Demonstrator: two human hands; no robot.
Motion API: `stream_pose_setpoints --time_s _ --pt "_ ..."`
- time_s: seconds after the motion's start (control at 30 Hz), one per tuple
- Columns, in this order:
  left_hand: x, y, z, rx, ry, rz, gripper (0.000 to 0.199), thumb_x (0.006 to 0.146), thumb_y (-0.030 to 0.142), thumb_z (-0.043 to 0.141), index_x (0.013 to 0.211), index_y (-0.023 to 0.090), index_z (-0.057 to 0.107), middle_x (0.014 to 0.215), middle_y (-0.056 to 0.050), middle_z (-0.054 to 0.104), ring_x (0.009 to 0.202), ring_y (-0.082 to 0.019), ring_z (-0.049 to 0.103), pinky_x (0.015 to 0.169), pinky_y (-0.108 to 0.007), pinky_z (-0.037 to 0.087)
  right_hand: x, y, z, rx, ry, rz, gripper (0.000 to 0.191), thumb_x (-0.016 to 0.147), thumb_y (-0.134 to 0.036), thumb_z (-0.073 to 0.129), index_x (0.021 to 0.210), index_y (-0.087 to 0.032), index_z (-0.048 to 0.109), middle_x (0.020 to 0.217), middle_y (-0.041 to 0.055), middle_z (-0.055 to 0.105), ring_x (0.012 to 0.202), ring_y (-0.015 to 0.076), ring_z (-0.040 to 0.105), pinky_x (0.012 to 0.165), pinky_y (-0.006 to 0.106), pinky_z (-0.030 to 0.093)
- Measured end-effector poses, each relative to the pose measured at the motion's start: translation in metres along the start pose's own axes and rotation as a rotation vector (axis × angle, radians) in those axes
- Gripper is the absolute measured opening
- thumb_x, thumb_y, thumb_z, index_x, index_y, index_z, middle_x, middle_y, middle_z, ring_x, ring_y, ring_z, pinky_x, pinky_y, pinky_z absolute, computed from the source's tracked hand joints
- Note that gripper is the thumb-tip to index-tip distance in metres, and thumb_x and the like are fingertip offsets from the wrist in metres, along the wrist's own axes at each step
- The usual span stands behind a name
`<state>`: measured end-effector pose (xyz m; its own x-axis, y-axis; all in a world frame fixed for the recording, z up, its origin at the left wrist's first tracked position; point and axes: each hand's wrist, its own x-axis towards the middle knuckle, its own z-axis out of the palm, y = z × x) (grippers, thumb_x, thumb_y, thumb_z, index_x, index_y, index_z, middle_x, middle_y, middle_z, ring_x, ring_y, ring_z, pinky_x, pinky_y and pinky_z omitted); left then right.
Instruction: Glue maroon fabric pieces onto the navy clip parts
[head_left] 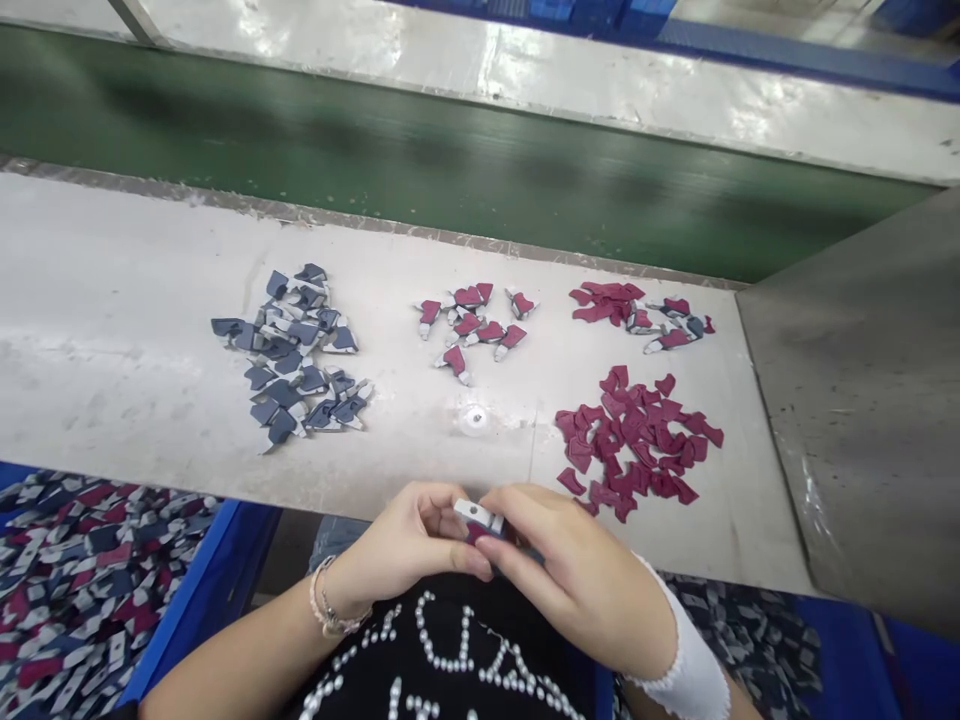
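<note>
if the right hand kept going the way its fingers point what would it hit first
The right hand would meet the small white-and-maroon piece first, since its fingertips appear to be on it already. Just beyond that lies the left hand, though depth is hard to judge from this view.

- No word, brand or number can be read anywhere in view.
- The black shirt (450, 650) carries white pearl beads (465, 640) set in curving strokes that look like large letters, but they are partly hidden and cut off at the lower edge of the view, so no letter is certain.
- The white-and-red piece (472, 516) shows a white face with no legible marking.
- The blue-grey pieces (289, 350) and red pieces (637, 435) on the pale work surface (127, 370) show no readable print at this distance.
- The white tabs in the blue crate (82, 570) are too small and blurred for any marks to be made out.
</note>
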<state>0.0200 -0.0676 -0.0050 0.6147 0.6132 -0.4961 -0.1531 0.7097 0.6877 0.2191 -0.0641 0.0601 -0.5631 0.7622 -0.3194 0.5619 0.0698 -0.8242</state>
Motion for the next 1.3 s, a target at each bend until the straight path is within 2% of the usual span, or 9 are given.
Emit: stream_pose_setpoints --time_s 0.1,0.27,0.33,0.6,0.73,0.87,1.0,1.13,1.3 --pt "-0.009 0.027 -0.020 0.284 0.115 -0.021 0.027 0.065 0.027 0.089 0.079 0.015 0.069 0.077 -0.003 0.077 0.073 -0.017 0.073 0.071 -0.026 0.056 -0.010 0.015 -0.005 0.102 0.047 0.005 0.017 0.100 -0.029 0.050 0.116 -0.025 0.057 0.095 0.0014 0.066 0.089 0.0188 0.063 0.080 0.033 0.049" --pt "0.010 0.095 -0.059 1.031 0.635 0.265 0.033 0.083 0.050 0.070 0.090 0.018 0.069 0.090 -0.007 0.078 0.083 -0.024 0.074 0.074 -0.033 0.057 0.003 0.042 -0.020 0.103 0.303 0.087 0.031 0.096 -0.036 0.057 0.125 -0.026 0.051 0.103 0.0042 0.065 0.096 0.0222 0.063 0.090 0.040 0.050" --pt "0.028 0.112 -0.065 1.107 0.661 0.311 0.037 0.086 0.052 0.065 0.101 0.019 0.070 0.099 -0.009 0.078 0.091 -0.025 0.074 0.080 -0.033 0.057 0.022 0.047 -0.020 0.090 0.332 0.094 0.042 0.092 -0.036 0.064 0.129 -0.024 0.050 0.116 0.0074 0.063 0.104 0.0247 0.060 0.096 0.045 0.048" --pt "0.031 0.121 -0.094 1.440 0.895 0.289 0.030 0.086 0.020 0.055 0.113 0.017 0.068 0.116 -0.016 0.062 0.111 -0.035 0.059 0.093 -0.044 0.049 0.074 0.060 -0.003 0.209 0.279 -0.031 0.035 0.090 -0.028 0.066 0.123 -0.022 0.059 0.130 0.0090 0.062 0.124 0.0260 0.053 0.110 0.046 0.038" --pt "0.026 0.119 -0.107 1.475 0.860 0.257 0.030 0.085 0.014 0.051 0.110 0.017 0.068 0.105 -0.015 0.061 0.096 -0.032 0.064 0.085 -0.042 0.051 0.066 0.058 -0.010 0.338 0.231 -0.056 0.036 0.097 -0.038 0.056 0.128 -0.021 0.054 0.117 0.0086 0.066 0.110 0.0238 0.063 0.099 0.040 0.048" --pt "0.020 0.126 -0.104 1.411 0.791 0.266 0.028 0.090 0.018 0.050 0.113 0.018 0.065 0.106 -0.013 0.065 0.096 -0.029 0.065 0.086 -0.041 0.052 0.041 0.061 -0.019 0.516 0.275 -0.027 0.048 0.104 -0.042 0.041 0.146 -0.026 0.027 0.089 0.0024 0.066 0.079 0.0181 0.063 0.077 0.033 0.052" --pt "0.011 0.116 -0.084 0.952 0.657 0.428 0.029 0.091 0.033 0.061 0.118 0.024 0.054 0.121 -0.008 0.065 0.108 -0.024 0.065 0.086 -0.031 0.056 0.013 0.068 -0.027 0.662 0.320 -0.095 0.050 0.088 -0.045 0.070 0.131 -0.033 0.047 0.083 -0.0009 0.057 0.073 0.0165 0.056 0.067 0.028 0.049" --pt "0.013 0.079 -0.056 0.273 0.321 0.478 0.030 0.082 0.019 0.075 0.099 0.025 0.052 0.114 -0.003 0.065 0.097 -0.015 0.066 0.082 -0.023 0.056 -0.006 0.069 -0.032 0.785 0.222 -0.167 0.067 0.075 -0.037 0.084 0.133 -0.038 0.050 0.077 -0.0035 0.052 0.062 0.0135 0.052 0.053 0.023 0.046" --pt "0.022 0.041 -0.032 0.182 0.167 0.517 0.040 0.080 0.007 0.074 0.109 0.030 0.058 0.110 0.000 0.060 0.096 -0.013 0.066 0.082 -0.022 0.057 -0.005 0.060 -0.036 0.811 0.140 -0.136 0.052 0.077 -0.045 0.081 0.122 -0.028 0.064 0.067 -0.0019 0.057 0.050 0.0129 0.051 0.043 0.023 0.044"
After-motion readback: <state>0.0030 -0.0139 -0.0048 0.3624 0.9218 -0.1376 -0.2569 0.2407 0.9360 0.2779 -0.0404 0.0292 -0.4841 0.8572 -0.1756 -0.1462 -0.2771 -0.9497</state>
